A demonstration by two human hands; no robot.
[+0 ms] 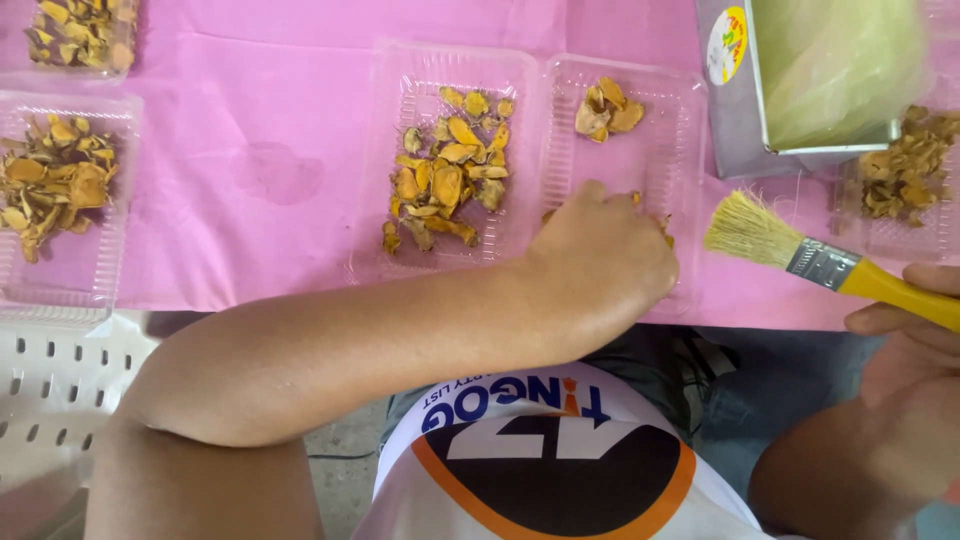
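The tablecloth is bright pink, with one darker pink wet-looking spot. The plastic trays are clear, so the pink shows through them. The dried slices in the trays are orange, yellow and brown, some with dark edges. The brush has pale straw-coloured bristles, a shiny silver band and a bright yellow handle. The box near it is grey, with a round sticker of yellow, red and white, and something pale green inside. The shirt is white with a black shape, an orange ring and dark blue letters. The plastic chair is white with little holes in rows.
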